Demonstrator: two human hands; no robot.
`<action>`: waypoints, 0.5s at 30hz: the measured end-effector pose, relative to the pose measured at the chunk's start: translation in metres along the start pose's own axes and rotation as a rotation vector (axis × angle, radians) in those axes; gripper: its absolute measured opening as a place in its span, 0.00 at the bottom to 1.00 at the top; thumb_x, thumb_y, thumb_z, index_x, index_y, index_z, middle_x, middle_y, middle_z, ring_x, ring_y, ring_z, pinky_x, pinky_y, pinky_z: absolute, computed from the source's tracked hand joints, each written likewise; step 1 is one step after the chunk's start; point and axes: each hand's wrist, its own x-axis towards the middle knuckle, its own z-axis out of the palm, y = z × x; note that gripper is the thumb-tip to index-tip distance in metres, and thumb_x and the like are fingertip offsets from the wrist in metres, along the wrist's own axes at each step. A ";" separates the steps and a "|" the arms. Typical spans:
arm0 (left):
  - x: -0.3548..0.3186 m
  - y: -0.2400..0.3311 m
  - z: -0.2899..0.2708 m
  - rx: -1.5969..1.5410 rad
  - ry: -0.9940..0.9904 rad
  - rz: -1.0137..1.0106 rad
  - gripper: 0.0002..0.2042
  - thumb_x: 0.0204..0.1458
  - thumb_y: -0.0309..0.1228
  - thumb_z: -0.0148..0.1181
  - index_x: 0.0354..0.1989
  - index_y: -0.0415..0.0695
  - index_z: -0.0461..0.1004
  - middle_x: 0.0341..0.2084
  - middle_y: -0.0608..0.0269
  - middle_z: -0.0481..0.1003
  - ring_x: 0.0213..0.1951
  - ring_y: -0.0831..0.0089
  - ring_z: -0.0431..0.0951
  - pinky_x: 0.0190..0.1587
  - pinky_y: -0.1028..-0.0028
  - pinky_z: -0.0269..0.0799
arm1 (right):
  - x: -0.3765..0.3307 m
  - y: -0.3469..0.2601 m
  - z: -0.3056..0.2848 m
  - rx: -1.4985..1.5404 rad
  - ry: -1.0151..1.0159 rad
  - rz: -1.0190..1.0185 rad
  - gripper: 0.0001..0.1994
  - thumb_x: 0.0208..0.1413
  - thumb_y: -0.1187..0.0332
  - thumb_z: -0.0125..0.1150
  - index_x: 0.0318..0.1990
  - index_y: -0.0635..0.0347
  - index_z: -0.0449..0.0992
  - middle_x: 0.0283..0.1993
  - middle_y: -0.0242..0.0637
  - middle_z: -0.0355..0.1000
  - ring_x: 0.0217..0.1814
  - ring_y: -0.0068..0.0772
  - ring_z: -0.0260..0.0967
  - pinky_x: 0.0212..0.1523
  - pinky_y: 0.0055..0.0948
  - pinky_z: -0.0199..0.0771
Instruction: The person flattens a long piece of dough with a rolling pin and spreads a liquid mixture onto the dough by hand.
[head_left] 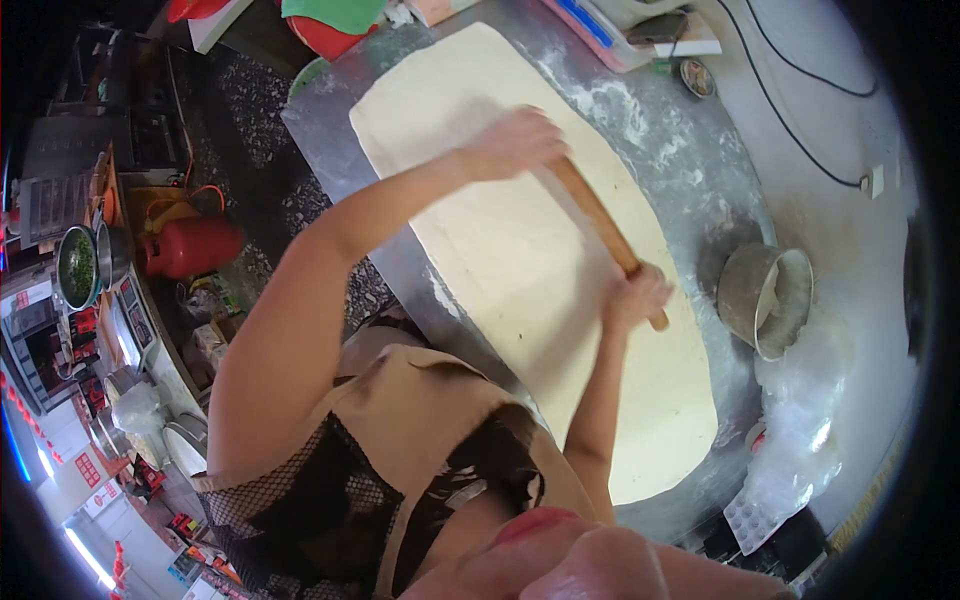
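The left hand [515, 140] lies palm down on the far end of a wooden rolling pin [600, 228], its fingers curled over the wood and pressed together. Under it and all round it spreads a long, pale sheet of dough [520, 290], rolled thin and lying flat on a floured metal worktop [690, 170]. The pin runs slantwise from this hand toward the body, across the middle of the sheet.

The right hand [638, 295] closes on the near end of the pin, with a short stub of wood showing past it. Its fingers seem wrapped round the handle, though the fisheye bend and the angle make the grip hard to read for certain. Just to the right of this hand, off the dough, a tipped metal pot [768, 295] rests on the worktop, and nearer the body crumpled clear plastic [800, 430] lies beside the edge of the sheet.

To roll well here, both hands should bear down evenly, so the sheet keeps one thickness from edge to edge. The pin should travel square to its own length, and the loose flour on the worktop should help keep the dough from sticking.
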 end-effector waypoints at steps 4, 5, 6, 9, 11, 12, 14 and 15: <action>-0.106 -0.072 -0.061 0.284 -0.160 -0.413 0.21 0.46 0.28 0.55 0.52 0.50 0.69 0.54 0.64 0.68 0.59 0.65 0.63 0.62 0.58 0.54 | 0.023 -0.154 -0.004 0.199 -0.001 -0.059 0.19 0.50 0.55 0.60 0.45 0.56 0.71 0.53 0.38 0.67 0.64 0.44 0.57 0.67 0.60 0.41; -0.125 -0.080 -0.062 0.327 -0.094 -0.489 0.23 0.47 0.30 0.56 0.56 0.50 0.67 0.57 0.64 0.66 0.62 0.66 0.60 0.63 0.58 0.52 | 0.019 -0.179 0.005 0.202 0.015 -0.069 0.20 0.51 0.54 0.58 0.48 0.56 0.72 0.59 0.40 0.64 0.68 0.46 0.53 0.67 0.62 0.38; -0.128 -0.088 -0.060 0.308 -0.108 -0.476 0.23 0.47 0.30 0.56 0.56 0.50 0.67 0.57 0.64 0.66 0.62 0.66 0.60 0.63 0.58 0.52 | 0.023 -0.192 0.011 0.193 0.001 -0.048 0.20 0.51 0.54 0.58 0.48 0.56 0.72 0.59 0.40 0.64 0.68 0.46 0.53 0.67 0.62 0.38; -0.085 -0.132 -0.032 0.312 -0.160 -0.473 0.28 0.49 0.37 0.55 0.62 0.49 0.60 0.61 0.65 0.63 0.65 0.68 0.56 0.65 0.58 0.48 | 0.068 -0.212 0.036 0.007 0.008 0.121 0.25 0.57 0.53 0.49 0.61 0.50 0.65 0.68 0.42 0.53 0.74 0.51 0.40 0.68 0.63 0.31; -0.013 -0.174 -0.006 0.321 -0.004 -0.402 0.27 0.51 0.39 0.53 0.62 0.48 0.60 0.61 0.63 0.63 0.64 0.68 0.58 0.64 0.59 0.50 | 0.139 -0.190 0.045 -0.004 0.162 0.293 0.23 0.61 0.53 0.46 0.60 0.52 0.65 0.68 0.48 0.52 0.73 0.54 0.41 0.67 0.66 0.31; 0.015 -0.194 0.002 0.344 0.094 -0.370 0.26 0.53 0.39 0.52 0.61 0.48 0.62 0.59 0.62 0.65 0.62 0.67 0.61 0.63 0.60 0.52 | 0.179 -0.186 0.036 0.063 0.300 0.358 0.21 0.61 0.57 0.46 0.58 0.55 0.66 0.67 0.51 0.54 0.72 0.58 0.42 0.66 0.69 0.32; 0.035 -0.205 0.028 0.174 0.014 -0.352 0.24 0.53 0.39 0.52 0.59 0.47 0.65 0.57 0.62 0.67 0.59 0.66 0.64 0.62 0.60 0.54 | 0.201 -0.156 0.053 -0.024 0.351 0.411 0.20 0.61 0.57 0.47 0.57 0.56 0.67 0.65 0.49 0.58 0.70 0.58 0.46 0.65 0.68 0.35; 0.053 -0.204 0.030 0.073 -0.049 -0.349 0.22 0.53 0.39 0.51 0.57 0.47 0.67 0.54 0.62 0.70 0.57 0.66 0.67 0.61 0.61 0.56 | 0.199 -0.147 0.054 -0.028 0.349 0.409 0.20 0.60 0.57 0.48 0.57 0.56 0.66 0.64 0.49 0.59 0.70 0.58 0.47 0.65 0.67 0.36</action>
